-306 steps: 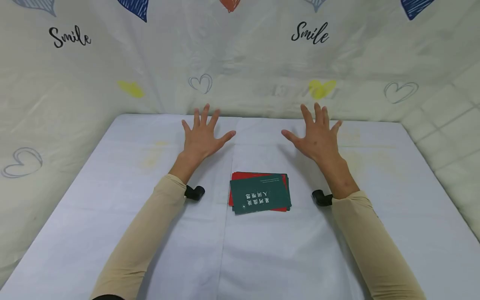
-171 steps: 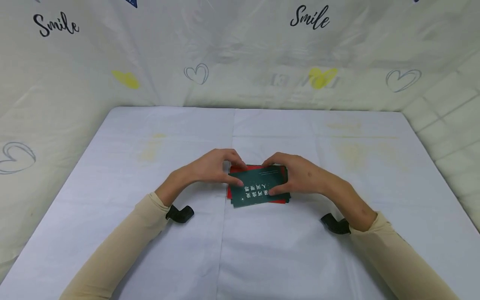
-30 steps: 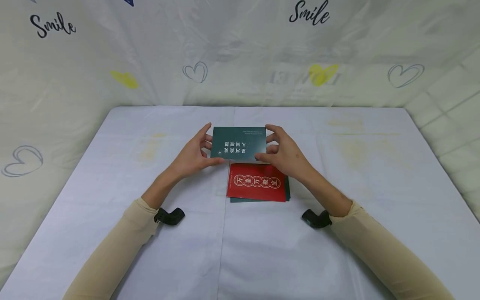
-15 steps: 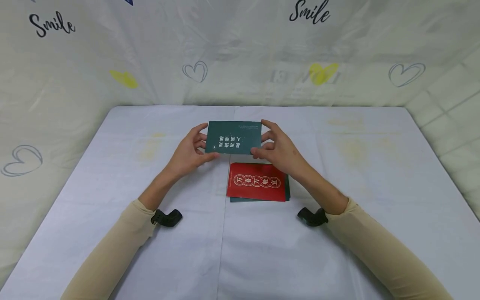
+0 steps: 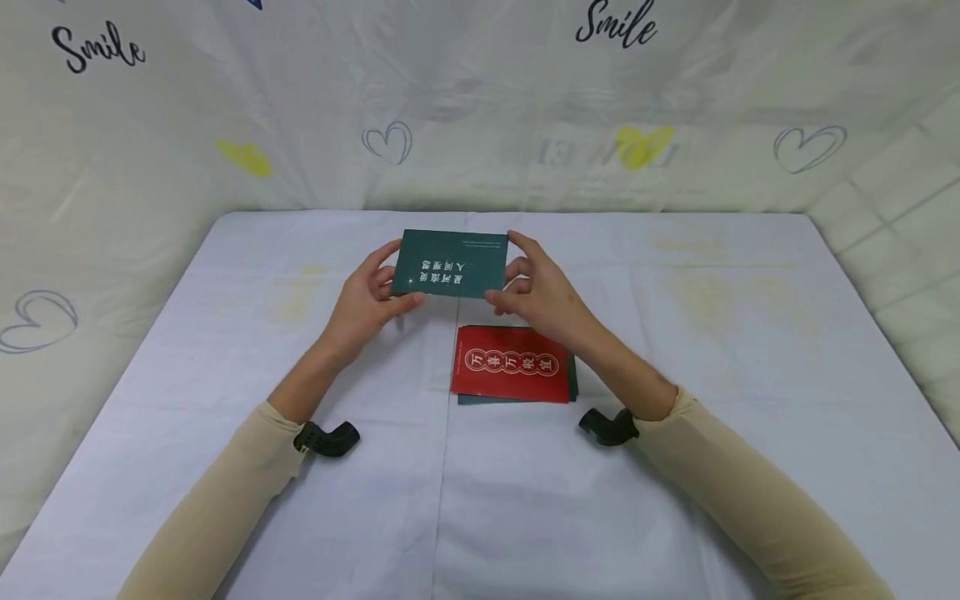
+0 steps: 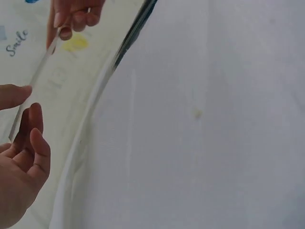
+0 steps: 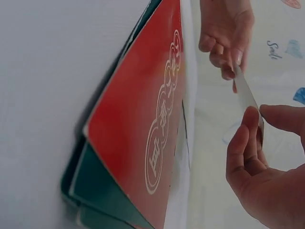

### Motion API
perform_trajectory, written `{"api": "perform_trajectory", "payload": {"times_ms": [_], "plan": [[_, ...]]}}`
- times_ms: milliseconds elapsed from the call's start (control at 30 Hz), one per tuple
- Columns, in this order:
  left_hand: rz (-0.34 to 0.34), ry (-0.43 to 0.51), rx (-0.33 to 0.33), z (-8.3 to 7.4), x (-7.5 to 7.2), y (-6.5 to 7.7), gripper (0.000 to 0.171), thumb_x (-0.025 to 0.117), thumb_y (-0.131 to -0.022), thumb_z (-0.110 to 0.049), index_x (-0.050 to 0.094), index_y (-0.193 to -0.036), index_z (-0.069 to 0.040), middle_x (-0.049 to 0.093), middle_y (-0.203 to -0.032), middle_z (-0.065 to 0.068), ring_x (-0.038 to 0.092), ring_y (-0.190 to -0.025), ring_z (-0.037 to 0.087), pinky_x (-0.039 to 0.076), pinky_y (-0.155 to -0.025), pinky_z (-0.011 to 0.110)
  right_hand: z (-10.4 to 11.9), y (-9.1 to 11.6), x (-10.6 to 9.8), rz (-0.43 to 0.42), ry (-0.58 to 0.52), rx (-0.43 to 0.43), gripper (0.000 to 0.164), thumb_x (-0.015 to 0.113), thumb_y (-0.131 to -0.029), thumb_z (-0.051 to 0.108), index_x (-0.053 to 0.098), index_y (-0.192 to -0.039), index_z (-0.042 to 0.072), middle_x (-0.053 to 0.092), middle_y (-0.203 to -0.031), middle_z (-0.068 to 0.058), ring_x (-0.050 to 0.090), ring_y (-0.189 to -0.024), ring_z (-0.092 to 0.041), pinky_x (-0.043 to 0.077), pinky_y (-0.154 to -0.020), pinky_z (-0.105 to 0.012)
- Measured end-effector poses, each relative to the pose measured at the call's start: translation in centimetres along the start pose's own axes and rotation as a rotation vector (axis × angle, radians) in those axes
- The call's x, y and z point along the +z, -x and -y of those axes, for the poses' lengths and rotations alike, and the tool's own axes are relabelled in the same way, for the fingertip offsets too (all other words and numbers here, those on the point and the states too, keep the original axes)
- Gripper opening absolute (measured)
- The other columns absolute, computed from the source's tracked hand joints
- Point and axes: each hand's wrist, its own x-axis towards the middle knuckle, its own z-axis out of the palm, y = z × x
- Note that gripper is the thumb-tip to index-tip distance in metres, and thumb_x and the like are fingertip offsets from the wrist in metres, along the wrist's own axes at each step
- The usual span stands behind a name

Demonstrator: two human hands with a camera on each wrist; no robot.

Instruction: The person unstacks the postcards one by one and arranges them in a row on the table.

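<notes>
A dark green card (image 5: 486, 265) with white Chinese characters is held between my two hands over the table. My left hand (image 5: 356, 308) pinches its left end, thumb at the near edge and fingers at the side. My right hand (image 5: 553, 302) pinches the right end in the same way. Edge-on in the left wrist view, the card (image 6: 40, 71) looks thin and flat. Nearer to me lies a small pile with a red card (image 5: 510, 383) on top, bearing white characters in linked rings. Green cards (image 7: 100, 183) stick out below the red one in the right wrist view.
A white cloth (image 5: 337, 517) with faint yellow stains covers the table. Behind it hangs a pale curtain (image 5: 480, 83) printed with hearts and "Smile". A black wrist camera (image 5: 330, 439) sits at the left cuff, another black camera (image 5: 607, 427) at the right.
From the top of the pile the green card was lifted by both hands, uncovering the red card. Over the last second both hands carried it farther away and slightly left. The pile stayed put.
</notes>
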Motion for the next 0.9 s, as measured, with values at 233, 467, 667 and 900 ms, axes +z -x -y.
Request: {"api": "perform_trajectory", "payload": {"times_ms": [233, 467, 667, 900], "plan": [[-0.034, 0.116, 0.020, 0.0, -0.6, 0.2, 0.085, 0.077, -0.095, -0.016, 0.030, -0.163, -0.034, 0.072, -0.122, 0.000, 0.070, -0.083, 0.010, 0.052, -0.072, 0.020, 0.5, -0.3, 0.6, 0.007, -0.037, 0.009, 0.092, 0.075, -0.095, 0.010, 0.017, -0.167, 0.016, 0.061, -0.107, -0.014, 0.077, -0.090, -0.026, 0.061, -0.096, -0.041], [-0.049, 0.137, 0.023, 0.4, -1.0, 0.4, 0.084, 0.075, -0.096, -0.017, 0.028, -0.163, -0.036, 0.076, -0.100, -0.012, 0.070, -0.075, 0.015, 0.053, -0.069, 0.022, 1.0, -0.5, 1.3, 0.033, -0.045, 0.013, 0.092, 0.075, -0.095, 0.010, 0.017, -0.167, 0.017, 0.062, -0.106, -0.013, 0.077, -0.093, -0.032, 0.062, -0.095, -0.040], [-0.041, 0.246, 0.033, 0.6, -1.3, 0.3, 0.083, 0.073, -0.097, -0.012, 0.027, -0.163, -0.033, 0.080, -0.091, -0.009, 0.072, -0.066, 0.013, 0.051, -0.063, 0.023, 1.2, -0.7, 1.7, 0.053, -0.063, 0.002, 0.092, 0.074, -0.095, 0.009, 0.016, -0.167, 0.018, 0.063, -0.105, -0.011, 0.076, -0.097, -0.039, 0.061, -0.090, -0.033], [-0.046, 0.320, 0.008, 0.9, -1.7, 0.6, 0.084, 0.072, -0.098, -0.012, 0.025, -0.165, -0.033, 0.081, -0.087, -0.005, 0.073, -0.063, 0.013, 0.048, -0.060, 0.022, 1.3, -1.1, 2.2, 0.078, -0.077, -0.005, 0.092, 0.074, -0.095, 0.009, 0.016, -0.167, 0.019, 0.063, -0.105, -0.011, 0.075, -0.097, -0.039, 0.061, -0.088, -0.031]]}}
